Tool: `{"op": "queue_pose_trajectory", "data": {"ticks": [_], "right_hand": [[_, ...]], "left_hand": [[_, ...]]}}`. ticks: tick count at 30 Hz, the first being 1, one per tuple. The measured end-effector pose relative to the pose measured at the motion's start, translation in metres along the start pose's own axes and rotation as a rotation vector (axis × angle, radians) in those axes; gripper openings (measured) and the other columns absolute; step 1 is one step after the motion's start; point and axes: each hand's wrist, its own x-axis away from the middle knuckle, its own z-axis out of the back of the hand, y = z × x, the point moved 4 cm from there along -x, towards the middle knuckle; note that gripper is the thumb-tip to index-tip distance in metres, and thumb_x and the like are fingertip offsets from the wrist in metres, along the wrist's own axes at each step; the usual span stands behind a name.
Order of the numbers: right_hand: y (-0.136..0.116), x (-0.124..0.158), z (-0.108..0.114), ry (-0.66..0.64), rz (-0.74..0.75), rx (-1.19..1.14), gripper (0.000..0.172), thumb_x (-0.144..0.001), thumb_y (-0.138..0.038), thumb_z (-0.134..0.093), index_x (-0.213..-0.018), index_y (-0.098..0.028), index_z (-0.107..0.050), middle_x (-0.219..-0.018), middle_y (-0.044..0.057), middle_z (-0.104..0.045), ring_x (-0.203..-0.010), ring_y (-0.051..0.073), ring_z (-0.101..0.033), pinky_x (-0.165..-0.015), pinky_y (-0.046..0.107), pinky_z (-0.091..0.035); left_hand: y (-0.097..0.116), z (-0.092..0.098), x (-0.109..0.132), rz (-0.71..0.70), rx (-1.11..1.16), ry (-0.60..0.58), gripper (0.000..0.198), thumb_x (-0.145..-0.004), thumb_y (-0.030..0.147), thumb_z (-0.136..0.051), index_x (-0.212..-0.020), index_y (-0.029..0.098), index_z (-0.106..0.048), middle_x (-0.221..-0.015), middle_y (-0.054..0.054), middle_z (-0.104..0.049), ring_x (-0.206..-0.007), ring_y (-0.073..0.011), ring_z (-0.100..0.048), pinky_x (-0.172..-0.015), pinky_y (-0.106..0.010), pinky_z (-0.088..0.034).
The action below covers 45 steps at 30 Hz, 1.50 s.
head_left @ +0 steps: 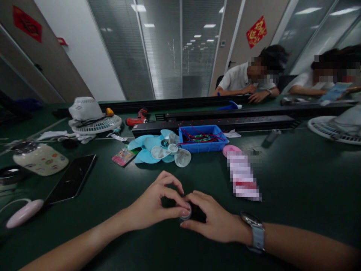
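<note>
A small round thing with a silvery rim (186, 212) is between my two hands, low over the green table; its kind is hard to make out. My left hand (160, 199) has thumb and index finger closed at its rim, with the other fingers arched above. From the other side my right hand (217, 214), a watch on its wrist, curls thumb and fingers around it. Beyond the hands lie light-blue and clear fan blades (153, 146), partly overlapping. Touching them is a blue bin (204, 147) holding red and dark wires and small green parts.
White fan housings (87, 113) stand left and right (344, 126). A red drill (138, 118) lies by the black rails (225, 122). Left are a tablet (73, 178), a cream jar (42, 160) and a pink mouse-shaped object (25, 213). Two people sit across the table.
</note>
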Motion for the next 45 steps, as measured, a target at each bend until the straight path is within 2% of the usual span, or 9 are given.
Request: {"op": "queue_pose_trajectory", "data": {"ticks": [5, 12, 15, 19, 24, 30, 38, 42, 45], "right_hand": [[-0.001, 0.001, 0.000, -0.010, -0.004, -0.006, 0.029, -0.085, -0.039, -0.069, -0.102, -0.018, -0.058, -0.092, 0.002, -0.059, -0.082, 0.016, -0.053, -0.072, 0.029, -0.041], [-0.003, 0.000, 0.001, -0.019, -0.011, -0.027, 0.033, -0.086, -0.038, -0.069, -0.110, -0.019, -0.058, -0.097, 0.003, -0.061, -0.086, 0.017, -0.055, -0.076, 0.029, -0.042], [-0.002, 0.000, 0.000, -0.015, -0.012, -0.018, 0.030, -0.085, -0.038, -0.069, -0.105, -0.018, -0.058, -0.094, 0.002, -0.060, -0.084, 0.016, -0.054, -0.074, 0.029, -0.042], [-0.001, -0.001, 0.000, -0.007, -0.005, 0.001, 0.026, -0.085, -0.039, -0.070, -0.095, -0.018, -0.057, -0.089, 0.001, -0.057, -0.080, 0.015, -0.052, -0.070, 0.028, -0.041], [0.001, 0.000, 0.001, -0.002, 0.003, -0.012, 0.026, -0.085, -0.039, -0.070, -0.095, -0.019, -0.057, -0.091, 0.001, -0.058, -0.081, 0.015, -0.053, -0.072, 0.028, -0.041], [-0.001, -0.001, 0.001, -0.013, -0.010, -0.001, 0.029, -0.085, -0.040, -0.069, -0.102, -0.019, -0.058, -0.094, 0.003, -0.060, -0.084, 0.017, -0.054, -0.074, 0.030, -0.043], [-0.002, 0.001, 0.001, 0.000, 0.019, -0.009, 0.033, -0.086, -0.039, -0.069, -0.110, -0.019, -0.058, -0.099, 0.004, -0.062, -0.087, 0.017, -0.056, -0.078, 0.031, -0.044], [-0.002, 0.000, 0.000, -0.007, 0.016, 0.014, 0.032, -0.086, -0.040, -0.068, -0.108, -0.019, -0.058, -0.097, 0.003, -0.061, -0.086, 0.017, -0.055, -0.076, 0.030, -0.044], [0.000, 0.000, 0.000, -0.006, 0.013, 0.038, 0.030, -0.085, -0.042, -0.069, -0.098, -0.018, -0.057, -0.090, 0.002, -0.059, -0.080, 0.016, -0.053, -0.071, 0.029, -0.042]], "left_hand": [[-0.002, -0.009, 0.004, 0.062, 0.025, 0.226, 0.014, -0.076, 0.031, -0.079, -0.068, 0.021, -0.073, -0.083, -0.002, -0.060, -0.090, -0.0203, -0.052, -0.078, -0.033, -0.043], [0.001, -0.017, 0.009, 0.083, 0.022, 0.337, 0.021, -0.076, 0.031, -0.079, -0.062, 0.020, -0.069, -0.079, -0.002, -0.058, -0.087, -0.0204, -0.051, -0.076, -0.033, -0.042], [0.001, -0.014, 0.009, 0.070, 0.015, 0.288, 0.020, -0.079, 0.032, -0.076, -0.065, 0.020, -0.070, -0.084, -0.003, -0.059, -0.092, -0.0209, -0.051, -0.079, -0.033, -0.043], [0.003, -0.006, 0.005, 0.014, 0.009, 0.065, 0.006, -0.084, 0.030, -0.072, -0.085, 0.026, -0.076, -0.102, -0.003, -0.058, -0.106, -0.0216, -0.049, -0.092, -0.036, -0.041], [0.002, -0.001, 0.001, -0.003, 0.067, -0.133, 0.018, -0.089, 0.028, -0.066, -0.104, 0.034, -0.074, -0.113, -0.003, -0.054, -0.114, -0.0213, -0.047, -0.102, -0.037, -0.037], [-0.005, -0.007, 0.002, 0.066, 0.111, 0.050, 0.007, -0.080, 0.033, -0.076, -0.085, 0.028, -0.078, -0.105, -0.003, -0.058, -0.107, -0.0227, -0.051, -0.095, -0.038, -0.041], [0.001, -0.021, 0.010, 0.154, 0.017, 0.354, 0.023, -0.075, 0.033, -0.078, -0.060, 0.019, -0.068, -0.082, -0.003, -0.060, -0.089, -0.0218, -0.052, -0.078, -0.035, -0.043], [0.003, -0.016, 0.009, 0.101, -0.023, 0.319, 0.022, -0.079, 0.032, -0.075, -0.063, 0.020, -0.068, -0.087, -0.004, -0.059, -0.094, -0.0221, -0.051, -0.083, -0.036, -0.043], [0.004, -0.009, 0.006, 0.033, 0.000, 0.148, 0.012, -0.082, 0.031, -0.073, -0.075, 0.023, -0.074, -0.098, -0.004, -0.059, -0.103, -0.0221, -0.050, -0.091, -0.037, -0.042]]}}
